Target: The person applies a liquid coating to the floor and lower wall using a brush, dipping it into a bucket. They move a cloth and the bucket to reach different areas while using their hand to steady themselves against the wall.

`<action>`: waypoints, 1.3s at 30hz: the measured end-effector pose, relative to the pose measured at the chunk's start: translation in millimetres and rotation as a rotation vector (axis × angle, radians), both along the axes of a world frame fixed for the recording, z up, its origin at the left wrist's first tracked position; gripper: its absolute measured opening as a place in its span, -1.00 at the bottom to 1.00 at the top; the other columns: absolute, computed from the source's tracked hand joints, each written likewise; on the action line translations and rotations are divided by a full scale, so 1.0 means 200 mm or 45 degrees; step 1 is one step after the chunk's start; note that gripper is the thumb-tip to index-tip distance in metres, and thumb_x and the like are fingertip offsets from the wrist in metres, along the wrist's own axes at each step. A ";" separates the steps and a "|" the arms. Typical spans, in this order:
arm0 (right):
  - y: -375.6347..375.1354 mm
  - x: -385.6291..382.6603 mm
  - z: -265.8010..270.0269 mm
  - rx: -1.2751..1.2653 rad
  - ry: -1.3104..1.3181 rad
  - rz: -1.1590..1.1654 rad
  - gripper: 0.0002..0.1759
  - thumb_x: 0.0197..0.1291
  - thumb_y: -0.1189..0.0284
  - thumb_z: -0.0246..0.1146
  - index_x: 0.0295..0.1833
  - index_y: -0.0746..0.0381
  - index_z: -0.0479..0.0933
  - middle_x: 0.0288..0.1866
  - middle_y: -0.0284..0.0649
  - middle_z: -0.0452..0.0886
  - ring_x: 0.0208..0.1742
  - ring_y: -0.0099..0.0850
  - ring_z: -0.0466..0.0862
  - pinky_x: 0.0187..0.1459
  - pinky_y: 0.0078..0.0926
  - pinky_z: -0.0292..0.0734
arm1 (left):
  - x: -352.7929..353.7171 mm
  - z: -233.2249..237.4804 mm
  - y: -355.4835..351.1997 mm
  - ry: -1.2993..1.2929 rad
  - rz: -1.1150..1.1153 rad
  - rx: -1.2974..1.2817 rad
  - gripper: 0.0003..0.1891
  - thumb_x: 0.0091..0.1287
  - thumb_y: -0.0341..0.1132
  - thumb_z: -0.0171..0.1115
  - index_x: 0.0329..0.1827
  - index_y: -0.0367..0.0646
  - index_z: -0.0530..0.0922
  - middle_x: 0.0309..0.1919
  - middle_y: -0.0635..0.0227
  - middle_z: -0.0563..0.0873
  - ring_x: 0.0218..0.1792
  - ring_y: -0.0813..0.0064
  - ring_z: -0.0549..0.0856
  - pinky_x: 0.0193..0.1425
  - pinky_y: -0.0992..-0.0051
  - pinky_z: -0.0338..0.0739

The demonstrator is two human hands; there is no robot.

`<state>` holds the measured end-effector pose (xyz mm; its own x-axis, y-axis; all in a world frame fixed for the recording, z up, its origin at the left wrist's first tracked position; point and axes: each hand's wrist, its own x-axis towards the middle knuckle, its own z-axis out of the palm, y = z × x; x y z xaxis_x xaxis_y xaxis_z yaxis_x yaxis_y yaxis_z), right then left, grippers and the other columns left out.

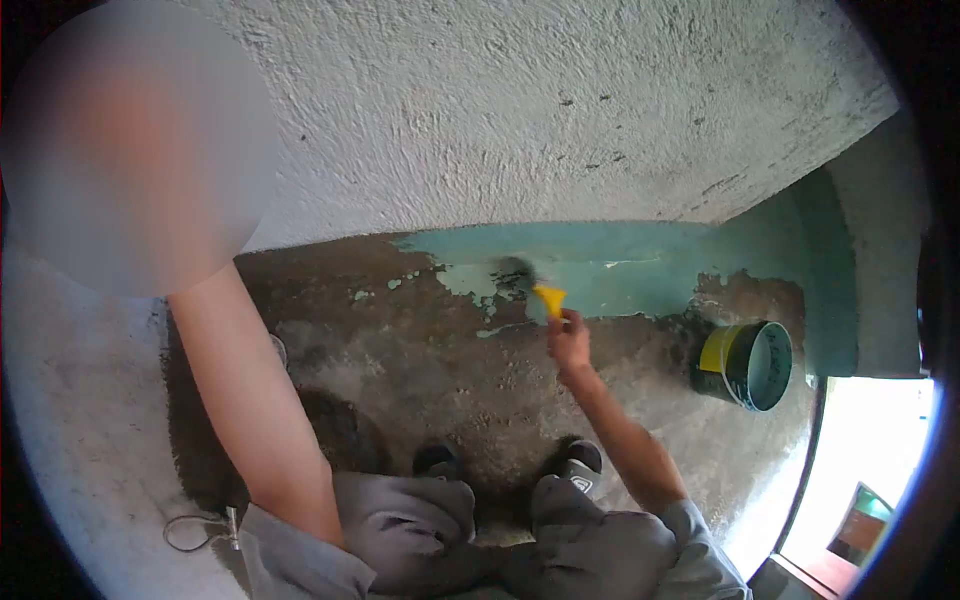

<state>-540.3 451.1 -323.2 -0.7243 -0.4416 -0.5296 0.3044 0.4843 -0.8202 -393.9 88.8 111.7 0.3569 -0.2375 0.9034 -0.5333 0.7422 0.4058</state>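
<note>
My right hand [568, 343] is closed round the yellow handle of a paint brush [549, 297]. Its dark bristle end, smeared by motion, is at the left part of a wet green coating [610, 255] along the foot of the wall. My left forearm [250, 390] reaches up toward the upper left. A round blur covers my left hand [125, 130], so its fingers and anything in them are hidden.
A dark bucket [708, 385] with a yellow label and green inside stands at the right. Rough white wall [560, 100] rises ahead. Below are brown floor [440, 370] and my feet [582, 458]. A wire loop [190, 530] lies lower left; a bright opening [870, 440] is lower right.
</note>
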 end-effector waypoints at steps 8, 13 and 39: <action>0.06 0.10 0.15 -0.151 -0.046 -0.215 -0.64 0.30 0.44 0.15 0.17 0.21 0.29 -0.18 -0.22 0.48 -0.39 -0.51 0.55 -0.52 -0.51 0.47 | -0.03 0.02 0.04 0.024 -0.025 -0.025 -0.41 0.34 -0.10 -0.17 0.13 -0.60 0.30 0.24 -0.26 0.26 0.29 -0.21 0.24 0.40 -0.12 -0.10; -0.25 0.34 -0.17 -0.107 0.518 0.285 -0.57 0.23 0.47 0.20 0.18 0.31 0.30 0.05 -0.09 0.56 -0.20 -0.24 0.64 -0.19 -0.25 0.58 | -0.03 0.01 0.04 0.019 -0.040 -0.030 -0.41 0.37 -0.09 -0.18 0.15 -0.59 0.29 0.26 -0.26 0.23 0.30 -0.23 0.22 0.42 -0.12 -0.15; -0.36 0.41 -0.01 -0.027 0.362 0.736 -0.54 0.16 0.33 0.31 0.14 0.25 0.41 -0.02 -0.04 0.61 -0.02 -0.22 0.63 0.00 -0.26 0.50 | -0.03 0.01 0.01 0.015 -0.057 -0.111 -0.43 0.35 -0.11 -0.13 0.06 -0.62 0.35 0.14 -0.27 0.32 0.20 -0.20 0.31 0.39 -0.09 -0.05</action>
<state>-457.7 379.2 -324.8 -0.4769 -0.8111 -0.3387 -0.2318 0.4877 -0.8417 -399.2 90.6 113.6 0.3581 -0.1741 0.9173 -0.4943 0.7981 0.3445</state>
